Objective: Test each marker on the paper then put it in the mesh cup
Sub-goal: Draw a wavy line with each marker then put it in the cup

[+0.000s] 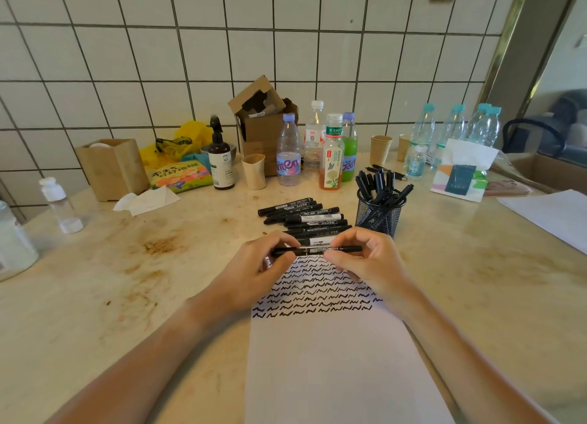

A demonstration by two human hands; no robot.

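Both hands hold one marker (317,250) level above the top edge of the paper (333,360). The left hand (254,271) has its fingers curled round the marker's left end; the right hand (365,265) pinches the barrel with thumb and forefinger, its other fingers bent and raised. The marker is slim and black, with a white label printed "TWIN" at mid-barrel, and its right end pokes out past the right fingers.

The paper is one white sheet, its upper part filled with about nine rows of short black squiggles; the lower part is blank.

At 12 o'clock from the hands lies a row of markers (301,217) on the table (127,280), roughly ten, black with grey or white labels, side by side and touching. At 1 o'clock stands one black mesh cup (379,217), holding roughly ten black markers upright or leaning.

Farther back, at 12 to 1 o'clock, stand four bottles (317,147) close together. At 2 o'clock are four clear water bottles (454,131) with blue caps, two paper cups (381,149) and a tissue pack (460,176).
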